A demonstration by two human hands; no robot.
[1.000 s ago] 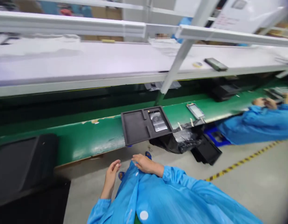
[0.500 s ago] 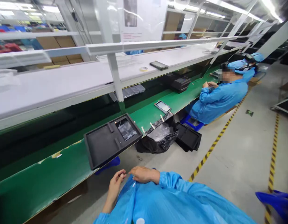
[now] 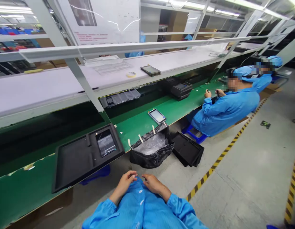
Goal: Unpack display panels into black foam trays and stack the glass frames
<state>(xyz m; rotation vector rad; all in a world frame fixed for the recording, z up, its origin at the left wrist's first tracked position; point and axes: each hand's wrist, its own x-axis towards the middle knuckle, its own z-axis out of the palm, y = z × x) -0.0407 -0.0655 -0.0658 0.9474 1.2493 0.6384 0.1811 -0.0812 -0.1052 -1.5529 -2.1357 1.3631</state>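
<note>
My left hand and my right hand rest close together on the front of my blue coat, low in the view. Both have the fingers curled onto the cloth, pinching its edges. A black foam tray lies on the green bench just ahead and to the left of my hands, apart from them. One of its pockets holds a small dark screen.
A black waste bag hangs taped to the bench edge, with stacked black trays on the floor beside it. A tablet lies on the bench. Two people in blue coats sit at the right. Yellow-black floor tape.
The view has swung right, so the foam tray now sits further left. My hands have come closer together on the coat front, the left one closing onto the cloth.
</note>
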